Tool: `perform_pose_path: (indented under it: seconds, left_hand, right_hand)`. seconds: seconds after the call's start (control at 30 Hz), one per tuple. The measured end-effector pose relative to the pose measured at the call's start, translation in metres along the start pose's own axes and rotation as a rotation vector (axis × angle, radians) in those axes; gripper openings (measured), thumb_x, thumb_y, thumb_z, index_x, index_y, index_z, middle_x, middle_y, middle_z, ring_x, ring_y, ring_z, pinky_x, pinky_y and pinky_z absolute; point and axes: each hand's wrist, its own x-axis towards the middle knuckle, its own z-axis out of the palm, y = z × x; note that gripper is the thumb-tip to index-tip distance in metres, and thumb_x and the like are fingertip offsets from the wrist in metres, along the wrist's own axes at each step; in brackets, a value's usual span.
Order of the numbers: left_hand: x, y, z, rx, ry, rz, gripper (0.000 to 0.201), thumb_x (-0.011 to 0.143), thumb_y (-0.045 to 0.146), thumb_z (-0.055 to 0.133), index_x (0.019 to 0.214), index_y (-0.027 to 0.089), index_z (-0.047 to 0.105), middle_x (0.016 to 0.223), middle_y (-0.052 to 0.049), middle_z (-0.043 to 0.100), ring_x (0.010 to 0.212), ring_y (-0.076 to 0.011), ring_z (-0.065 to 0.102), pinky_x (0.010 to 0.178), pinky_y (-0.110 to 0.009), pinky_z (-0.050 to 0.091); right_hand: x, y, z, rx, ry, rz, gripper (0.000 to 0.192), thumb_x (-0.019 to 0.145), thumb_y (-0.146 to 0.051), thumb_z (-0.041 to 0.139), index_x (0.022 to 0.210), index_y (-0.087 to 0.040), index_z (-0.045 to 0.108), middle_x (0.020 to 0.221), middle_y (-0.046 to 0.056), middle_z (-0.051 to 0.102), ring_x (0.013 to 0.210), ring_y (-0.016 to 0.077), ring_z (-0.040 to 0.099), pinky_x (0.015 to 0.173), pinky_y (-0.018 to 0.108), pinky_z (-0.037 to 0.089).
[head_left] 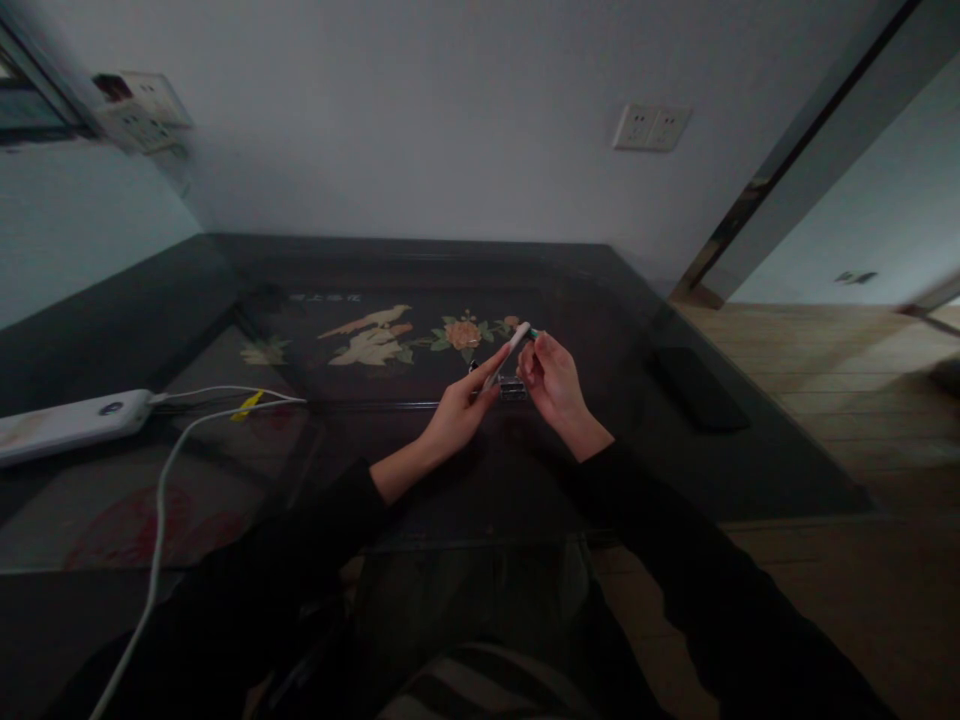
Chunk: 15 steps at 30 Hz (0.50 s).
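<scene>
1. dark glass table [750, 470] under a white wall, white power bank [71, 425] far left.
2. left hand [457, 410] grips a slim white device [510, 352] over mid-table.
3. right hand [551, 380] pinches a small green piece [534, 334] at its tip.

Sat in dim light at a dark glass-topped table [675, 330], with painted birds and flowers [375, 335] under the glass just beyond the left hand [457, 415] and the right hand [551, 385]. Faced a plain pale wall [420, 120] past them, with a double socket plate [651, 127] high above the right hand. Saw a second socket block [142, 110] far up to the left, plus a white power strip [71, 425] and white cable [161, 520] well left of the left hand. Had wooden floor [847, 360] and a metal-edged door frame [795, 160] off to the right.
</scene>
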Motion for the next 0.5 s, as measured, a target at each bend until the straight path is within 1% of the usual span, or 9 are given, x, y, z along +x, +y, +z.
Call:
perform_pose_path:
  seconds: [0.13, 0.23, 0.4, 0.5]
  left_hand:
    - [-0.0020, 0.0032, 0.0021, -0.021, -0.031, 0.006, 0.055, 0.092, 0.020, 0.054, 0.146, 0.024, 0.047, 0.138, -0.008, 0.062, 0.115, -0.0256, 0.063, 0.101, -0.044, 0.051]
    - [-0.0031, 0.0052, 0.0037, -0.042, -0.047, 0.009, 0.055, 0.092, 0.021, 0.055, 0.146, 0.024, 0.047, 0.135, -0.008, 0.064, 0.115, -0.0266, 0.063, 0.101, -0.045, 0.051]
    - [-0.0014, 0.0059, 0.0029, -0.044, -0.039, -0.002, 0.054, 0.092, 0.020, 0.055, 0.146, 0.024, 0.048, 0.134, -0.008, 0.065, 0.115, -0.0255, 0.063, 0.102, -0.042, 0.051]
    - [0.0002, 0.0033, 0.0011, -0.030, -0.016, -0.010, 0.055, 0.091, 0.018, 0.054, 0.146, 0.026, 0.047, 0.137, -0.007, 0.062, 0.119, -0.0254, 0.061, 0.106, -0.045, 0.048]
  right_hand:
    - [0.0005, 0.0008, -0.0004, 0.040, 0.018, 0.022, 0.041, 0.070, -0.061, 0.075, 0.082, -0.023, 0.064, 0.054, -0.008, 0.044, 0.046, 0.0084, 0.033, 0.044, 0.026, 0.026]
    - [0.0008, 0.0009, -0.0011, 0.035, 0.021, 0.046, 0.044, 0.071, -0.061, 0.074, 0.091, -0.022, 0.067, 0.054, -0.008, 0.044, 0.047, 0.0084, 0.035, 0.044, 0.026, 0.026]
    - [0.0008, 0.0012, -0.0019, 0.031, 0.007, 0.035, 0.041, 0.074, -0.060, 0.072, 0.091, -0.023, 0.067, 0.055, -0.008, 0.043, 0.047, 0.0081, 0.035, 0.044, 0.026, 0.029]
    - [0.0009, 0.0012, -0.0012, 0.019, -0.003, 0.003, 0.038, 0.076, -0.061, 0.071, 0.082, -0.023, 0.064, 0.054, -0.008, 0.042, 0.046, 0.0085, 0.033, 0.043, 0.026, 0.028]
